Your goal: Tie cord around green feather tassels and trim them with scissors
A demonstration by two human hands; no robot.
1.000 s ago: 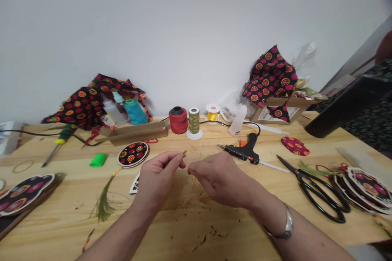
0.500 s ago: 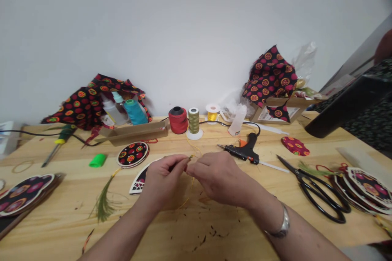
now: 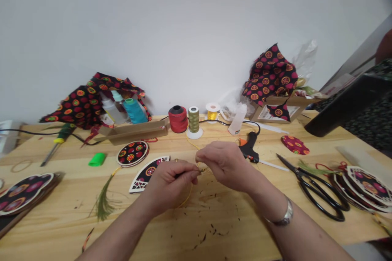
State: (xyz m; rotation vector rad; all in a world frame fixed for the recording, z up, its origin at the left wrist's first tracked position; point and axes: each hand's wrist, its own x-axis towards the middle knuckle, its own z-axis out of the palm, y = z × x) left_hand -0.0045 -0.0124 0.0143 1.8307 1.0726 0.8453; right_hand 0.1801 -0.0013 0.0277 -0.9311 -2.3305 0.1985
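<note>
Over the middle of the table, my left hand (image 3: 174, 181) pinches a small knotted end (image 3: 202, 170) of yellow cord between thumb and forefinger. Just to its right, my right hand (image 3: 228, 167) has its fingers bent together around the yellow cord (image 3: 193, 145), a stretch of which runs up toward the spools; the exact grip is partly hidden. A loop of cord hangs below the fingers. Behind my left hand lies a fan-shaped piece (image 3: 150, 171) with a white cut-out frame and patterned cloth, partly covered.
Spools of red (image 3: 178, 120), olive (image 3: 194, 120) and yellow thread (image 3: 212, 112) stand at the back. A black glue gun (image 3: 251, 147) and black-handled scissors (image 3: 318, 189) lie to the right. Leftward are a round ornament (image 3: 133, 153) with a green tassel (image 3: 105, 202) and a screwdriver (image 3: 58, 144).
My left hand has shifted slightly right and down with the knotted end. My right hand has moved right and up, its fingers now above the cord, uncovering more of the fan-shaped piece.
</note>
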